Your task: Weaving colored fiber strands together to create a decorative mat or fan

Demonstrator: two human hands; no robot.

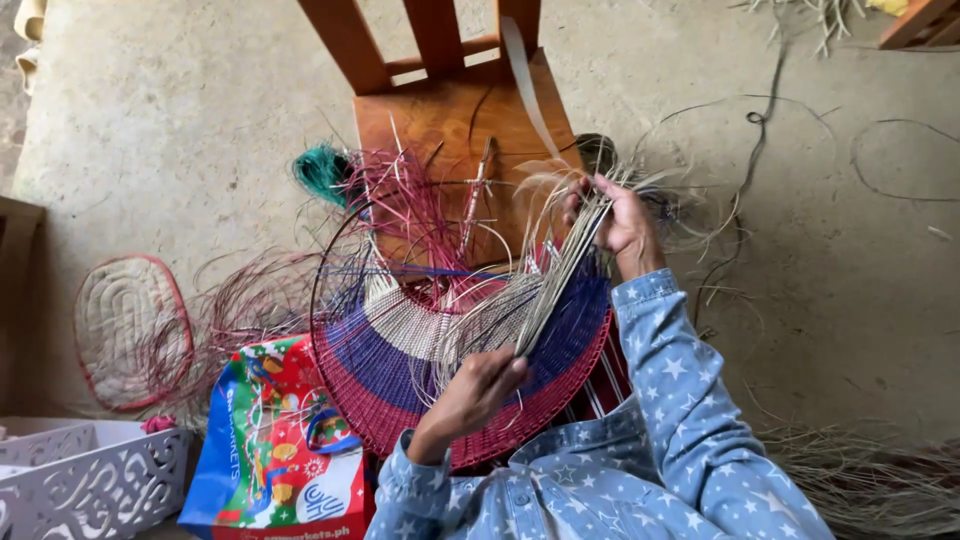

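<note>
**Straw bundle held across a half-woven round mat**

Holding a bundle of pale straw strands (560,275) at both ends, the person works over a round woven mat (400,390) banded in red, purple and white. The left hand (480,385) is closed around the bundle's near end, right over the mat's middle; the right hand (620,215) is closed on the far end, up and to the right. The bundle's long axis therefore runs diagonally, from lower left to upper right, with the left hand nearer the weave. Loose strand tips fan out past the right hand over a wooden chair (440,120).

At lower left stands a white openwork basket (110,480); what it contains is unclear. Beside it stands a colourful printed bag (275,450), its inside hidden.
</note>
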